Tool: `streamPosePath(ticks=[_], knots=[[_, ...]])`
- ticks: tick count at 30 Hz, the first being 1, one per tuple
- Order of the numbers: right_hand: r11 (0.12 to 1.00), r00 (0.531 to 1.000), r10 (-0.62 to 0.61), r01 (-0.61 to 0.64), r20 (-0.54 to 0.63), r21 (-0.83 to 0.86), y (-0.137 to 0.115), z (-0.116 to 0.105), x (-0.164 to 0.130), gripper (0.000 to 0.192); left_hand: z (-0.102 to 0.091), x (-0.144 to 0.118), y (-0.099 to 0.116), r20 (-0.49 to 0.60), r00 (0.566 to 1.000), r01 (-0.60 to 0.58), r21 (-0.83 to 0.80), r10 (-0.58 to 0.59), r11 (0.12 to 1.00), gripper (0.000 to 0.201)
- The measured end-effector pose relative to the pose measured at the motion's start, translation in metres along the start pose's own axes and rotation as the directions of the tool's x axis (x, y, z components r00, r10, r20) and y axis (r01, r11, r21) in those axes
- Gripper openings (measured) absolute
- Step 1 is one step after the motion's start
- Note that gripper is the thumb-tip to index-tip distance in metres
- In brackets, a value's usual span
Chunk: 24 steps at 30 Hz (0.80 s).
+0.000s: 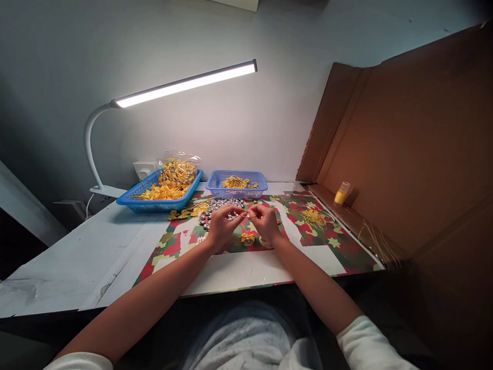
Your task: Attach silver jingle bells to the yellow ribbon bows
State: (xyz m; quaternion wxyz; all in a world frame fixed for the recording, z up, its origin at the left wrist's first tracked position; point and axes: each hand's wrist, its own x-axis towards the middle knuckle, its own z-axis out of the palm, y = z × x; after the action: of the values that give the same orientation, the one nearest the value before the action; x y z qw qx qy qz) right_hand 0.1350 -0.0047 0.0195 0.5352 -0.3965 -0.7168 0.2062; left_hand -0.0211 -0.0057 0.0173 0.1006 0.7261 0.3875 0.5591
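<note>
- Worktop (96, 246) under a lit desk lamp (185, 85); patterned mat (335, 241); cardboard screen (404, 154) at right.
- Left hand (221, 225) and right hand (265, 222) meet above mat, fingers pinched closed on a thin yellow thread (246, 216).
- Silver bells (219, 206) just behind hands; yellow bow (247, 237) below them.

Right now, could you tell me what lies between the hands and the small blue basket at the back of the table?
In the head view, a heap of small silver bells lies between the hands and the small blue basket.
</note>
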Motion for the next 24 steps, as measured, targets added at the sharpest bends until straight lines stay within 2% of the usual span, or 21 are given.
streamPosePath(ticks=[6, 14, 24], knots=[[0.997, 0.998, -0.055, 0.053, -0.020, -0.062, 0.0002, 0.0006, -0.0014, 0.019, 0.0000, -0.0007, 0.0017, -0.009, 1.000, 0.028, -0.010, -0.028, 1.000, 0.021], [0.996, 0.999, -0.042, 0.040, -0.017, -0.085, 0.0025, 0.0012, -0.0015, 0.026, -0.0004, -0.0003, 0.0008, -0.029, 0.999, 0.036, -0.025, -0.037, 0.999, 0.020], [0.999, 0.999, -0.030, 0.030, -0.019, -0.018, 0.0049, 0.0028, -0.0005, 0.025, 0.0008, -0.0007, -0.0061, -0.023, 0.999, 0.024, -0.014, -0.024, 1.000, 0.018]])
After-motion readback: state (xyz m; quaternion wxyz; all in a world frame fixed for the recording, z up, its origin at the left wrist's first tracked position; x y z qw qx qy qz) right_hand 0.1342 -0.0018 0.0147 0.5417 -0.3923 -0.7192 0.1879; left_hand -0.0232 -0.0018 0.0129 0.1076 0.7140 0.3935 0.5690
